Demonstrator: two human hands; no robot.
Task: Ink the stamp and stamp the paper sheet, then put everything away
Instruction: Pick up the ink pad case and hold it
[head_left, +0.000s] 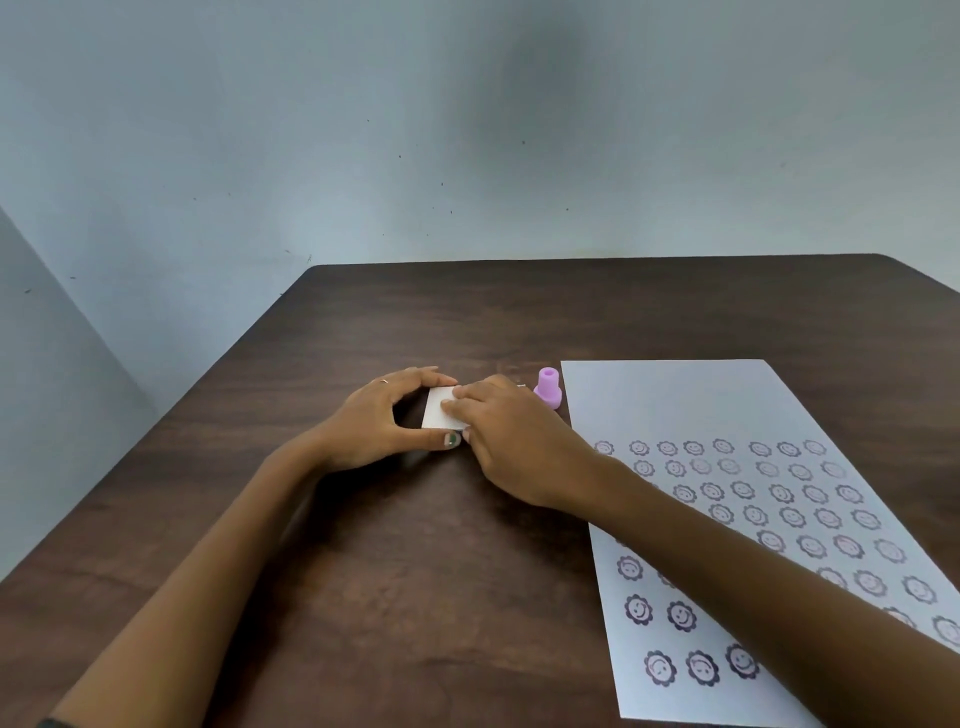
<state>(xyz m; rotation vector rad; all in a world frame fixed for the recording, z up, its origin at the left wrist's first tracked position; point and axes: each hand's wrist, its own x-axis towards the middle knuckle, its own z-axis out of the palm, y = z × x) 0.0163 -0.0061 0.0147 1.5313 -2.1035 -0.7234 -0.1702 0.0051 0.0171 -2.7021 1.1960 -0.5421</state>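
A small white ink pad case (435, 413) lies flat on the dark wooden table (467, 322). My left hand (379, 426) grips it from the left, thumb at its near edge and fingers at its far edge. My right hand (504, 431) lies over its right part, fingers pressed on the lid. Just right of my hands, a pink stamp (548, 387) stands upright on the table, untouched. A white paper sheet (691, 405) lies to the right, covered with several rows of smiling flower prints; my right forearm crosses it.
The table's left edge (156, 431) runs diagonally close to my left arm. A pale wall (467, 156) rises behind the table's far edge. The paper sheet's upper part bears no prints.
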